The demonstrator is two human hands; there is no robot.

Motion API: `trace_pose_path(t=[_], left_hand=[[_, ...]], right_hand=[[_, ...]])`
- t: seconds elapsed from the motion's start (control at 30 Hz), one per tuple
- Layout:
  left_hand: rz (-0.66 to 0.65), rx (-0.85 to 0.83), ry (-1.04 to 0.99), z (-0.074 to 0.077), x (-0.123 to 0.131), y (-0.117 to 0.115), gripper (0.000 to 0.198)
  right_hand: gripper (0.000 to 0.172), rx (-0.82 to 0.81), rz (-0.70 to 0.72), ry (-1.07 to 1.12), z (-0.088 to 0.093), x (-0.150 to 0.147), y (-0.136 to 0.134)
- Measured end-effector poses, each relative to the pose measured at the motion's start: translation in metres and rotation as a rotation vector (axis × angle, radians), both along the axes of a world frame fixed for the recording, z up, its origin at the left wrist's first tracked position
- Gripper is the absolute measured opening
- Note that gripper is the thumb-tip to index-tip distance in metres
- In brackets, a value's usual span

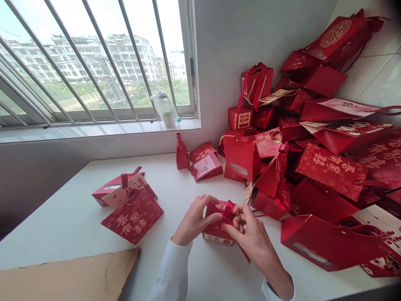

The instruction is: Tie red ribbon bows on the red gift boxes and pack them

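Observation:
A small red gift box (217, 230) with a red ribbon (229, 207) on top stands on the white table (72, 221), just in front of me. My left hand (194, 219) grips the box's left side and top, thumb across its front. My right hand (253, 236) is closed in a pinch on the ribbon at the box's top right. A loose red ribbon end hangs down under my right hand.
A big heap of red gift bags and boxes (326, 167) fills the right side up to the wall. Flattened red boxes (128, 205) lie at left, two more (203, 163) near the window wall. Brown cardboard (69, 276) lies front left. A wrapped bottle (165, 108) stands on the sill.

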State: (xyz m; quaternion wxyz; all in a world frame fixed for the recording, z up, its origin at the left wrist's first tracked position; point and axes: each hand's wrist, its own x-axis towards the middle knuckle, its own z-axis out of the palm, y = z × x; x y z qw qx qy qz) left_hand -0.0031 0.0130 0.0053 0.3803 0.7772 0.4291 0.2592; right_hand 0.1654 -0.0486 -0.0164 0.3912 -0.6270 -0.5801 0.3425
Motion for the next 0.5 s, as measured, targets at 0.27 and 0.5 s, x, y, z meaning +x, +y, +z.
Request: trace_pose_path(t=[0.27,0.5], left_hand=[[-0.067,-0.148,-0.167,0.000,-0.022,0.009,0.018],[0.125,-0.121,-0.157,-0.004,-0.008,0.006,0.019]], right_hand=[[0.038,0.102,-0.138,-0.035,-0.008,0.022,0.021],[0.025,0.103,-0.093,-0.069,-0.008,0.013,0.030]])
